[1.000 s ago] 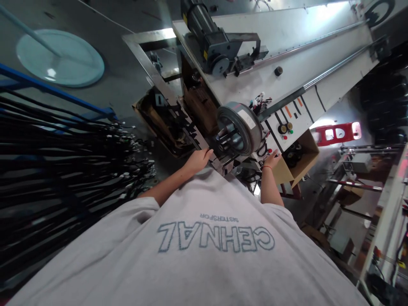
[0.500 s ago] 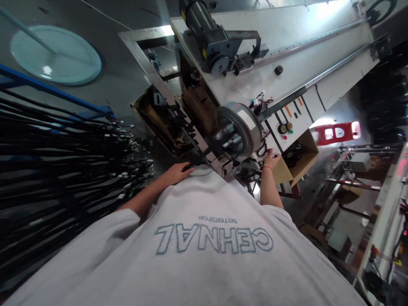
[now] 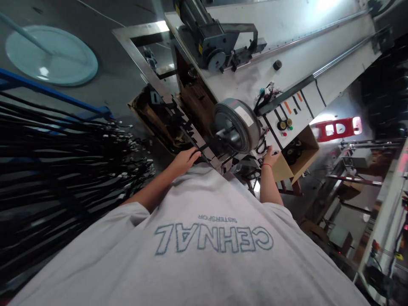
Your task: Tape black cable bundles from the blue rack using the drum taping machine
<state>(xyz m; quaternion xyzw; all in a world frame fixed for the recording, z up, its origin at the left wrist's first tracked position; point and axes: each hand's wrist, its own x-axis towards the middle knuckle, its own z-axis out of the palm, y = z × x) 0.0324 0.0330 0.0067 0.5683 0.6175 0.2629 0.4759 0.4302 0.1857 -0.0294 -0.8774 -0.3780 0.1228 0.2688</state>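
Observation:
My left hand [image 3: 185, 160] rests at the metal frame edge [image 3: 204, 146] with strips of black tape on it, thumb and fingers apart and nothing visible in it. Near the cardboard box [image 3: 306, 159], my right hand [image 3: 270, 158] lies at the table corner, its fingers spread beside black-handled scissors [image 3: 262, 146]. Between the hands stands a large grey roll [image 3: 244, 123] on a metal holder. Behind the roll, a bundle of wires with small connectors [image 3: 266, 94] lies on the white table [image 3: 236, 87].
Black cables [image 3: 63, 157] hang from a blue rack [image 3: 47, 91] at the left. A motor unit [image 3: 212, 38] sits on the table's far side. Tape rolls [image 3: 282, 125] and a red stool [image 3: 338, 128] are at the right. An open carton [image 3: 149, 123] stands below the frame.
My left hand has moved up and right, from the shirt's edge to the metal frame. My right hand has barely moved. The view has shifted slightly.

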